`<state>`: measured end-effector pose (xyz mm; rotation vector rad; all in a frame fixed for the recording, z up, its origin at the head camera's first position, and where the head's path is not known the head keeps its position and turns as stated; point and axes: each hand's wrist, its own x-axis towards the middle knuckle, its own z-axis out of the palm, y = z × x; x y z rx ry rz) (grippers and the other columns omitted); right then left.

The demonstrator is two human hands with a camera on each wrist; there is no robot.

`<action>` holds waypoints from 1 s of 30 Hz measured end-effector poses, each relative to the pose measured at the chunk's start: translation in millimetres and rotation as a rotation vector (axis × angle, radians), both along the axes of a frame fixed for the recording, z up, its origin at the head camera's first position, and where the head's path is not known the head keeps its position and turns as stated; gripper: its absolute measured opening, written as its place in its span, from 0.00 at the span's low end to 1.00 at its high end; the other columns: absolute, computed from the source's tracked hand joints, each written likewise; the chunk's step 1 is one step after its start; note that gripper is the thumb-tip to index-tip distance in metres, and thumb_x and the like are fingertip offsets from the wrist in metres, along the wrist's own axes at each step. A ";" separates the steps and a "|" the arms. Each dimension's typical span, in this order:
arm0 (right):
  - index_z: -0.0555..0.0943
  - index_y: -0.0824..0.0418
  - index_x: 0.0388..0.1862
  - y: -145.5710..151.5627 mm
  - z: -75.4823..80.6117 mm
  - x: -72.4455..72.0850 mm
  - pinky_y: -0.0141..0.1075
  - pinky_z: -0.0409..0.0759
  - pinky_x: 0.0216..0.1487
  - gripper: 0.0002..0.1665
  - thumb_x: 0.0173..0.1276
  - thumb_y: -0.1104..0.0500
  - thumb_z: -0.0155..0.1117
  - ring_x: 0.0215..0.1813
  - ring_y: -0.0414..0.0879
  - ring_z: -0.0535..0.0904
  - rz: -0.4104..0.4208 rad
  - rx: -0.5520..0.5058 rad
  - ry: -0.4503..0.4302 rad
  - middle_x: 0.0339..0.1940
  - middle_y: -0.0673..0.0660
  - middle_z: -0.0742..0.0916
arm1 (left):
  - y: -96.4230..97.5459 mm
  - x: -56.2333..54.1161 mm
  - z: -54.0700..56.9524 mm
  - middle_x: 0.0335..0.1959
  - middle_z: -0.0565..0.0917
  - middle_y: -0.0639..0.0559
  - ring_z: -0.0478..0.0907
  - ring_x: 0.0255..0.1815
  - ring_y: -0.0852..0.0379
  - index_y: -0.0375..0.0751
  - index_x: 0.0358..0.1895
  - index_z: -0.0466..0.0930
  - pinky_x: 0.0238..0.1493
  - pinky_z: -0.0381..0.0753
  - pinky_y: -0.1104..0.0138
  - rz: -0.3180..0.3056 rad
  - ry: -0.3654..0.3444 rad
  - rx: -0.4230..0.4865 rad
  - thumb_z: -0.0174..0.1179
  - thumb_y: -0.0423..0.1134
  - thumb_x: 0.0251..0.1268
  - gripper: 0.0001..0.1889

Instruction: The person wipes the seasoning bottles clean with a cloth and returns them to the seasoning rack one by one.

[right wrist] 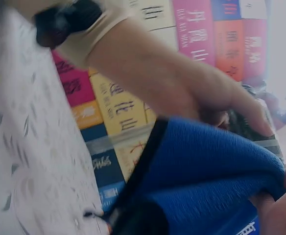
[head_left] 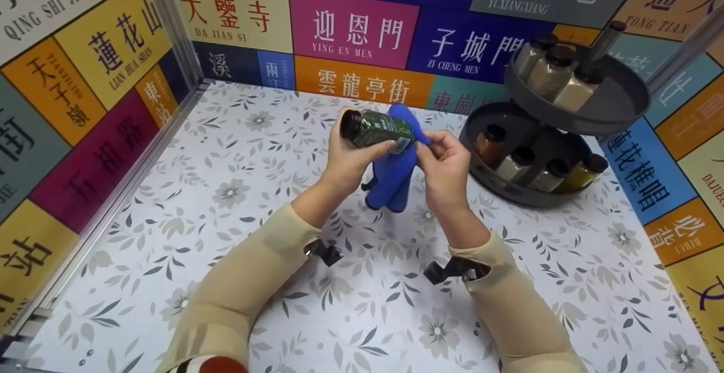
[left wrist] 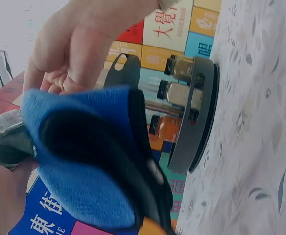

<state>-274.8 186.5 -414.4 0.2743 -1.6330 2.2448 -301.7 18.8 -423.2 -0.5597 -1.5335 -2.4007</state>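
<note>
My left hand point(head_left: 346, 161) grips a spice jar point(head_left: 384, 129) with dark green contents and a black lid, tilted on its side above the table. A blue cloth point(head_left: 393, 175) with a dark edge hangs down behind and below the jar. At the jar's base end, my right hand point(head_left: 447, 166) pinches the cloth between thumb and fingers. The left wrist view has the cloth point(left wrist: 84, 191) draped in front, partly covering the jar point(left wrist: 11, 142). In the right wrist view the cloth point(right wrist: 206, 171) hides the jar's lower part.
A two-tier dark round rack point(head_left: 526, 194) stands at the right back, with several black-capped spice jars point(head_left: 492, 142) on both tiers. Printed sign panels point(head_left: 356, 33) wall the table point(head_left: 226, 248) at the back and sides. A red round object point(head_left: 223, 364) shows at the bottom edge.
</note>
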 end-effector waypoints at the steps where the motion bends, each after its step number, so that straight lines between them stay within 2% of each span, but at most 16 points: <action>1: 0.84 0.70 0.44 0.4 -0.7 0.4 0.35 0.91 0.42 0.10 0.72 0.79 0.60 0.40 0.43 0.90 0.009 0.036 0.003 0.36 0.55 0.92 | -0.1 0.0 1.0 0.55 0.80 0.45 0.81 0.58 0.51 0.31 0.62 0.69 0.63 0.85 0.61 0.005 -0.006 0.007 0.75 0.18 0.52 0.34; 5: 0.85 0.71 0.45 6.6 4.3 2.7 0.34 0.91 0.42 0.09 0.71 0.78 0.62 0.38 0.42 0.91 0.044 0.159 -0.015 0.36 0.53 0.92 | -1.9 -0.4 4.9 0.57 0.80 0.43 0.81 0.60 0.50 0.32 0.66 0.69 0.65 0.84 0.59 0.001 -0.010 0.010 0.75 0.18 0.52 0.37; 8: 0.86 0.71 0.44 14.5 14.5 4.9 0.33 0.90 0.39 0.10 0.69 0.78 0.62 0.35 0.41 0.90 0.054 0.184 -0.021 0.34 0.52 0.92 | -4.5 1.8 7.4 0.56 0.80 0.42 0.81 0.59 0.51 0.30 0.65 0.69 0.64 0.85 0.58 -0.008 0.025 -0.044 0.76 0.19 0.52 0.36; 11: 0.86 0.71 0.43 20.9 23.7 7.4 0.33 0.90 0.35 0.11 0.69 0.80 0.61 0.31 0.41 0.88 0.067 0.125 -0.019 0.32 0.54 0.92 | -6.2 4.7 8.6 0.53 0.81 0.44 0.82 0.57 0.52 0.30 0.61 0.70 0.61 0.85 0.60 -0.002 0.079 -0.118 0.78 0.21 0.51 0.34; 14: 0.86 0.70 0.41 22.7 27.1 8.6 0.32 0.88 0.32 0.12 0.69 0.80 0.59 0.29 0.42 0.87 0.045 0.007 -0.006 0.31 0.56 0.92 | -5.3 5.8 7.6 0.49 0.80 0.48 0.81 0.54 0.54 0.32 0.55 0.71 0.58 0.85 0.62 -0.009 0.112 -0.151 0.78 0.22 0.50 0.31; 17: 0.85 0.68 0.40 16.5 23.0 7.5 0.32 0.88 0.32 0.13 0.70 0.81 0.59 0.31 0.43 0.87 -0.016 -0.094 0.020 0.33 0.58 0.91 | -3.7 6.5 5.5 0.46 0.79 0.50 0.81 0.52 0.54 0.36 0.50 0.70 0.56 0.85 0.63 -0.034 0.122 -0.154 0.78 0.21 0.49 0.29; 20: 0.85 0.67 0.40 6.2 13.5 6.4 0.33 0.89 0.37 0.14 0.70 0.81 0.59 0.37 0.43 0.89 -0.064 -0.109 0.035 0.35 0.57 0.91 | -3.1 8.7 3.7 0.46 0.79 0.50 0.82 0.53 0.53 0.36 0.51 0.69 0.57 0.85 0.62 -0.043 0.110 -0.139 0.78 0.21 0.50 0.29; 22: 0.85 0.67 0.40 0.1 7.3 6.0 0.34 0.90 0.39 0.13 0.69 0.81 0.60 0.39 0.44 0.89 -0.064 -0.082 0.034 0.36 0.56 0.92 | -3.2 10.2 3.5 0.48 0.80 0.49 0.82 0.54 0.52 0.34 0.53 0.69 0.59 0.85 0.61 -0.029 0.092 -0.111 0.78 0.21 0.50 0.30; 25: 0.84 0.69 0.42 -3.9 0.4 5.1 0.35 0.91 0.42 0.12 0.70 0.80 0.60 0.41 0.44 0.91 -0.019 0.003 0.019 0.37 0.55 0.92 | -3.5 9.1 3.6 0.52 0.81 0.46 0.81 0.56 0.51 0.30 0.60 0.69 0.61 0.85 0.60 0.013 0.063 -0.061 0.77 0.21 0.51 0.33; 30: 0.85 0.70 0.44 2.8 -2.4 0.5 0.34 0.91 0.41 0.11 0.70 0.80 0.61 0.38 0.42 0.91 0.055 0.119 -0.033 0.36 0.53 0.92 | -3.8 -1.2 0.5 0.57 0.80 0.44 0.81 0.58 0.52 0.32 0.65 0.69 0.63 0.85 0.58 0.025 0.031 -0.022 0.77 0.20 0.52 0.37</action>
